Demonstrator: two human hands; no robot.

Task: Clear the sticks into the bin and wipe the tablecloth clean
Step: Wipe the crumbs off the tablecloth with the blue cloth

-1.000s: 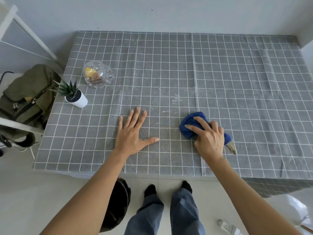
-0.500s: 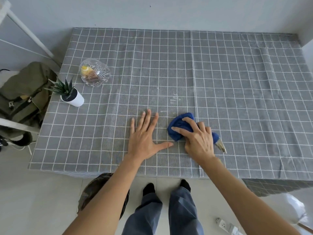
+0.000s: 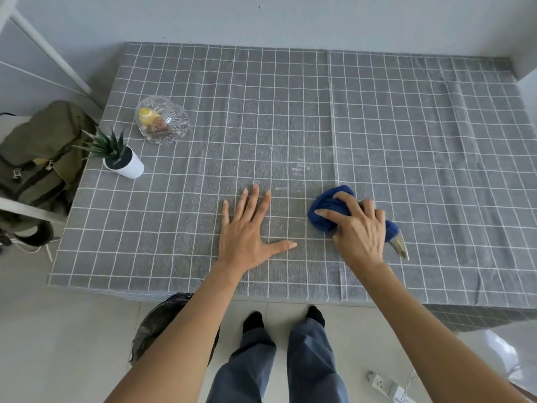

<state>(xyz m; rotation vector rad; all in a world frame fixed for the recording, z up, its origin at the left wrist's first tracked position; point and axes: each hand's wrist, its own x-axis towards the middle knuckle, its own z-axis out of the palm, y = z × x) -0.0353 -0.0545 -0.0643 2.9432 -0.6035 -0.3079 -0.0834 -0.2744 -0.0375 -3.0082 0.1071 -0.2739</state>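
Note:
A grey tablecloth with a white grid covers the table. My left hand lies flat on it near the front edge, fingers spread, holding nothing. To its right, my right hand presses a bunched blue cloth onto the tablecloth; a pale tag sticks out at the cloth's right end. Faint whitish marks show on the tablecloth just beyond the cloth. A bin lined with a black bag stands on the floor under the front edge, partly hidden by my left forearm. No sticks are visible.
A small plant in a white pot and a clear glass dish with something yellow and brown inside sit at the table's left. A green backpack rests on a chair at the left. A power strip lies on the floor.
My right hand with the blue cloth slid left toward my left hand, then back to the right. My left hand stays flat on the tablecloth.

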